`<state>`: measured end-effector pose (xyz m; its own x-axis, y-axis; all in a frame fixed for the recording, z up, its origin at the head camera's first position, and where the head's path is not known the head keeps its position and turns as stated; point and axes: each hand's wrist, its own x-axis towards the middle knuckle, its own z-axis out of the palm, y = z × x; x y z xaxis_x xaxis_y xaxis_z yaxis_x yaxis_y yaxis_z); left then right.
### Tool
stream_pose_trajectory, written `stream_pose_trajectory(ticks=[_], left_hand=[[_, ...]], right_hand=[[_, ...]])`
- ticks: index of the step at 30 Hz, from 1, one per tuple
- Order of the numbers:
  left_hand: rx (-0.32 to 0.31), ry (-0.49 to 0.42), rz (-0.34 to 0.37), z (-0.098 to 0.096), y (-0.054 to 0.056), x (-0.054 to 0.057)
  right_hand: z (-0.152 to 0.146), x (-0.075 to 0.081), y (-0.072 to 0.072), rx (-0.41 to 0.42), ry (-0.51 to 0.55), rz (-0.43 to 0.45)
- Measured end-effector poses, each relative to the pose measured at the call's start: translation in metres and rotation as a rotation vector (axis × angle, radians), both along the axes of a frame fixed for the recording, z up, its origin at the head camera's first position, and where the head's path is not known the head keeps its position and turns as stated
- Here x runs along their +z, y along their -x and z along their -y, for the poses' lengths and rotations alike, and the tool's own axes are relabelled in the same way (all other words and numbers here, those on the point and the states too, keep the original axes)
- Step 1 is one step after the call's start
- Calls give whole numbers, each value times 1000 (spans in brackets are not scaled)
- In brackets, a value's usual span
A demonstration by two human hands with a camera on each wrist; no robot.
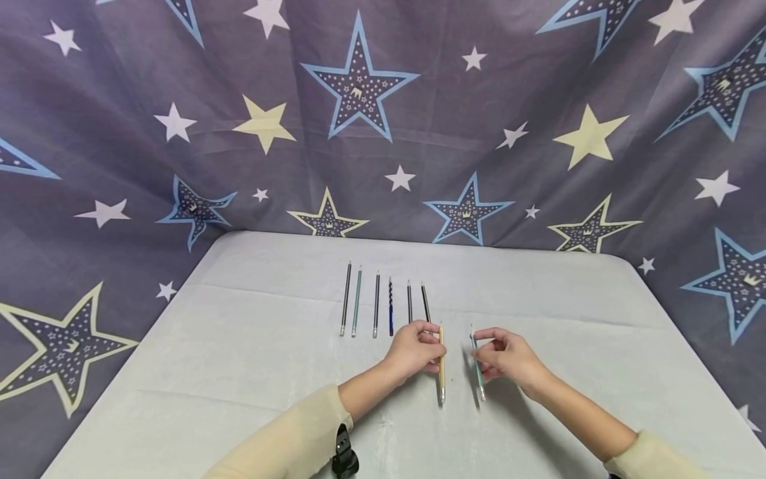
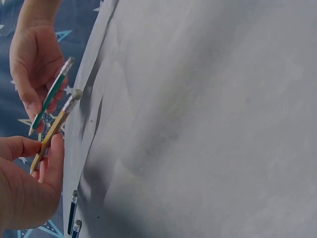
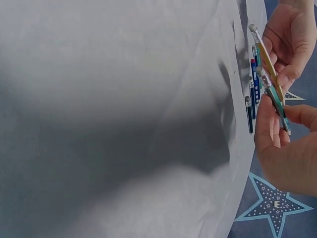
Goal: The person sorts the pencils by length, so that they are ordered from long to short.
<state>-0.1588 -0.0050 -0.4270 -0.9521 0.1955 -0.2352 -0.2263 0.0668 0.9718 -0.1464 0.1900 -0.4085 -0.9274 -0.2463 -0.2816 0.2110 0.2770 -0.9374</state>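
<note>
In the head view my left hand [image 1: 415, 347] pinches a yellow pencil [image 1: 442, 372], its eraser end toward me. To the right, my right hand [image 1: 509, 358] holds a green pencil [image 1: 480, 374] between thumb and fingers, eraser end also toward me. The two pencils stand a short way apart, roughly side by side. Both wrist views show the yellow pencil [image 2: 60, 121] and the green pencil [image 3: 275, 99] gripped near their pointed ends. Just beyond the left hand lies a dark pencil [image 1: 425, 301], its lower end hidden by the fingers.
Several pencils lie in a spaced row on the white-covered table [image 1: 269, 372]: a black pencil [image 1: 346, 299], a green one [image 1: 356, 303], a dark one [image 1: 376, 305], a blue patterned one [image 1: 391, 309] and another dark one [image 1: 409, 299]. A star-printed curtain [image 1: 419, 153] hangs behind.
</note>
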Motion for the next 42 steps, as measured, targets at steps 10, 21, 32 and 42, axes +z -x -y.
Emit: stream_pose_trajectory(ticks=[10, 21, 32, 42], left_hand=[[2, 13, 17, 0, 1, 1], [25, -2, 28, -4, 8, 4], [40, -7, 20, -8, 22, 10], [68, -1, 1, -8, 42, 12]], right_hand=[[3, -1, 0, 11, 5, 4], [1, 4, 4, 4, 7, -1], [3, 4, 3, -7, 11, 17], [1, 3, 4, -11, 18, 20]])
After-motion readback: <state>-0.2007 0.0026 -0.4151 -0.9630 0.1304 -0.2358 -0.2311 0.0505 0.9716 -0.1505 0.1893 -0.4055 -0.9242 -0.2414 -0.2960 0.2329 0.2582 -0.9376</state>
